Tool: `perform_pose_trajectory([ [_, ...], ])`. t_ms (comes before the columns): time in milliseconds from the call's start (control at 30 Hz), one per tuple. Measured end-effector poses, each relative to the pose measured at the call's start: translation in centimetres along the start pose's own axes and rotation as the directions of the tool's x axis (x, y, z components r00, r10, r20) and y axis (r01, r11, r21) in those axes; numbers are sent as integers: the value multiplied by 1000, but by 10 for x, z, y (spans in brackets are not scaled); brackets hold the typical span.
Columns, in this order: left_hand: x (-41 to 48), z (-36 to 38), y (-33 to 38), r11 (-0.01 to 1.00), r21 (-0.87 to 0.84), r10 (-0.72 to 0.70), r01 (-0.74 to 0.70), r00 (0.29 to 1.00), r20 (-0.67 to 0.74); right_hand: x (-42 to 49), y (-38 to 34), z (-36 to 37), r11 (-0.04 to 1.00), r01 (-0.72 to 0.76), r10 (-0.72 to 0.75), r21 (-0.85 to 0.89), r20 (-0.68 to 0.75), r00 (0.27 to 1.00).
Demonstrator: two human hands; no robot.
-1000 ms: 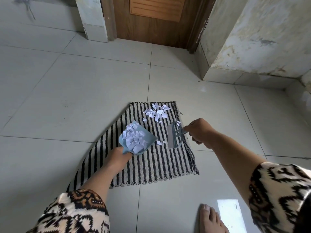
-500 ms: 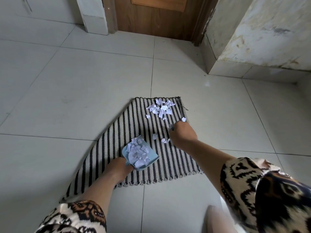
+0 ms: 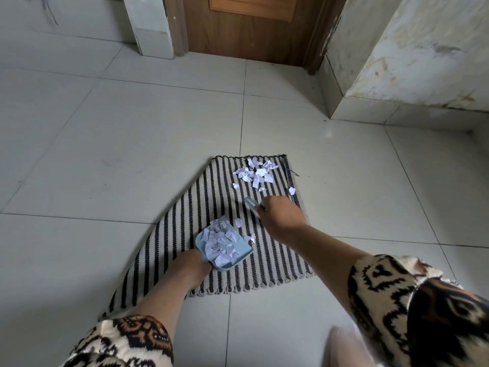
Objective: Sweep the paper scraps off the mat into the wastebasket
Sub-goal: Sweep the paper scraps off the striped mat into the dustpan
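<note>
A black-and-white striped mat (image 3: pixel 185 223) lies on the tiled floor. My left hand (image 3: pixel 189 268) grips the handle of a small blue dustpan (image 3: pixel 246 254) that rests on the mat, with several white paper scraps inside. My right hand (image 3: pixel 281 217) holds a small brush (image 3: pixel 251 205), mostly hidden by the hand and blurred, over the mat's right half. A pile of paper scraps (image 3: pixel 255 173) lies at the mat's far right corner. A few loose scraps (image 3: pixel 248 237) lie just beyond the pan's mouth. No wastebasket is in view.
A wooden door (image 3: pixel 248 27) stands at the far end, between a white door post (image 3: pixel 150 27) and a stained wall corner (image 3: pixel 370 62) on the right. Grey floor tiles (image 3: pixel 119 144) surround the mat. A blurred foot (image 3: pixel 344 348) shows at the bottom right.
My right hand has swung the brush from the mat's right edge inward, toward the dustpan. The dustpan has come down nearer the mat's front edge. The camera has tilted slightly.
</note>
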State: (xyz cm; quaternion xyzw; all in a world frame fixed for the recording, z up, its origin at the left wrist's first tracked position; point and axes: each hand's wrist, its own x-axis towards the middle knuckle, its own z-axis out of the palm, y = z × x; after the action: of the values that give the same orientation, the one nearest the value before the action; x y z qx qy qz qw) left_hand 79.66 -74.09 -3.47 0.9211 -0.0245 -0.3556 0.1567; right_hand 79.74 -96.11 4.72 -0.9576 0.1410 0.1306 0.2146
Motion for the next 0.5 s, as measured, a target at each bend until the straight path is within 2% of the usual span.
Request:
perform_pose_trajectory([
  [133, -1, 0, 0, 999, 36, 13, -12, 1000, -18, -13, -10, 19, 997, 75, -79, 34, 148, 986],
  [200, -2, 0, 2, 998, 51, 21, -20, 999, -25, -15, -12, 14, 987, 38, -69, 159, 193, 979],
  [300, -4, -1, 4, 998, 56, 12, -11, 1000, -28, -11, -7, -6, 955, -22, -12, 295, 116, 993],
  [433, -3, 0, 3, 998, 61, 12, -10, 1000, -29, -2, 11, -15, 996, -45, 51, 79, -79, 996],
  [500, -3, 1, 2, 998, 61, 14, -12, 1000, -27, -3, 15, -8, 999, -45, 47, 25, -64, 997],
])
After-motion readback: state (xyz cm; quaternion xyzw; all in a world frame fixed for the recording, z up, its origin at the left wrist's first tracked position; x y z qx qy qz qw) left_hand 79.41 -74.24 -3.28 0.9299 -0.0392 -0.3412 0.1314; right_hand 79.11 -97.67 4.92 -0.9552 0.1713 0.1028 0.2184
